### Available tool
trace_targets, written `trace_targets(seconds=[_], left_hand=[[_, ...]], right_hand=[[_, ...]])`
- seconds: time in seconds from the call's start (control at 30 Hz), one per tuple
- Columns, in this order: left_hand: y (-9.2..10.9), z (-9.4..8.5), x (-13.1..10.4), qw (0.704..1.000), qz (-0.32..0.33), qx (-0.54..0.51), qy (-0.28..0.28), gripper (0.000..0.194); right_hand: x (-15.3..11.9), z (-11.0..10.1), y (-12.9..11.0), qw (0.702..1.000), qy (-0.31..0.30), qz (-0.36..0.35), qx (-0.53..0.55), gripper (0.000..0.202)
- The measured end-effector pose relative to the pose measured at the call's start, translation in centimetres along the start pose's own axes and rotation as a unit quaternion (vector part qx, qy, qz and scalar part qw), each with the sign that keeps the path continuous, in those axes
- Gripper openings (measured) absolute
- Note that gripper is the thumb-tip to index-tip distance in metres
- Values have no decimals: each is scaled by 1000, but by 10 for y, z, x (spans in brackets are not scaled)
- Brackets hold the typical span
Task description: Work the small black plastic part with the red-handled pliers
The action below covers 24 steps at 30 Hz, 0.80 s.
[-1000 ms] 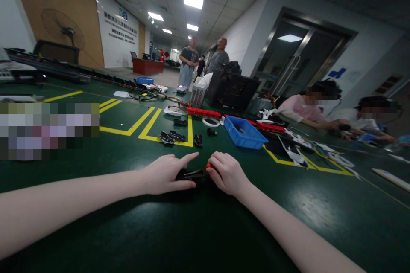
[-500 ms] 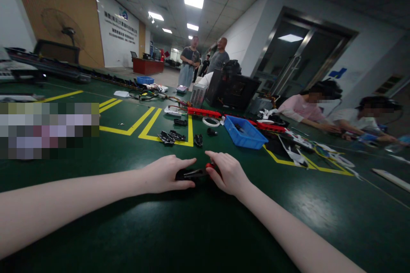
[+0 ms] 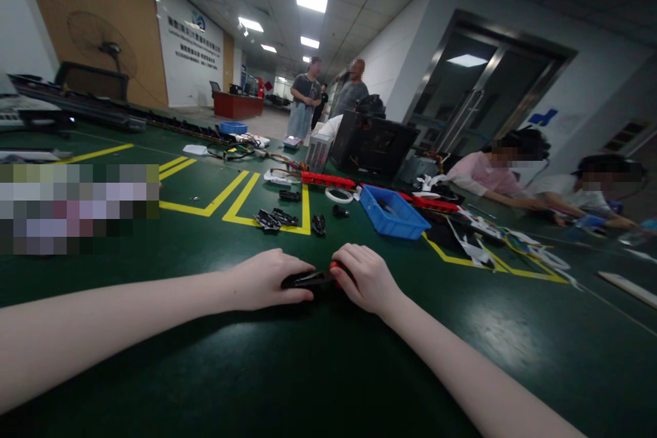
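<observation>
Near the middle of the green table [image 3: 215, 349], my left hand [image 3: 269, 279] is closed round a dark, glossy part [image 3: 308, 279], with thumb and fingers on either side of it. Facing it, my right hand [image 3: 367, 277] has its fingers curled round a tool with a red end [image 3: 334, 265]; most of this tool is hidden. The tool's tip meets or lies very close to the dark part, and actual contact cannot be made out. Beyond my hands lie several small black pieces [image 3: 277, 219] by yellow tape, and another black piece [image 3: 318, 224].
A blue bin [image 3: 393, 212] holding dark items stands beyond my right hand. Behind it are a red strip [image 3: 328, 181], a roll of white material [image 3: 339, 196], cables and a black case [image 3: 374, 144]. Two people [image 3: 495, 174] sit at the right; others stand in the back.
My right hand's raised index finger has curled down round the red-ended tool. My left index finger has come down closer onto the dark part.
</observation>
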<state>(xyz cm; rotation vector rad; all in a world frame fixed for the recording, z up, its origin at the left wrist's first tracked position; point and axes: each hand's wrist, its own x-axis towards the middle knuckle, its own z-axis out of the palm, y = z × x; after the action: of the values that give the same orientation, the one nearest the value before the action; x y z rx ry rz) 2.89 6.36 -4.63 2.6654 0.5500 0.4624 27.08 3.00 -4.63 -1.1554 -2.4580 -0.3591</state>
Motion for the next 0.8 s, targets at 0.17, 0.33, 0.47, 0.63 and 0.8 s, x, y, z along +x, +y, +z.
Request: trace_targets(seconds=[0.17, 0.33, 0.47, 0.63, 0.8], left_hand=[[0, 0, 1, 1000, -4, 7, -3, 32], [-1, 1, 1, 1000, -11, 9, -2, 30], [-1, 1, 0, 1000, -12, 14, -1, 33], [-2, 2, 0, 999, -27, 28, 1, 36], [-4, 5, 1, 997, -49, 63, 6, 40]], right_hand=[[0, 0, 0, 1000, 3, 4, 2, 32], [1, 0, 0, 1000, 6, 6, 5, 33], [0, 1, 0, 1000, 4, 5, 6, 33], [-1, 1, 0, 1000, -1, 0, 8, 33], [0, 1, 0, 1000, -4, 2, 10, 33]])
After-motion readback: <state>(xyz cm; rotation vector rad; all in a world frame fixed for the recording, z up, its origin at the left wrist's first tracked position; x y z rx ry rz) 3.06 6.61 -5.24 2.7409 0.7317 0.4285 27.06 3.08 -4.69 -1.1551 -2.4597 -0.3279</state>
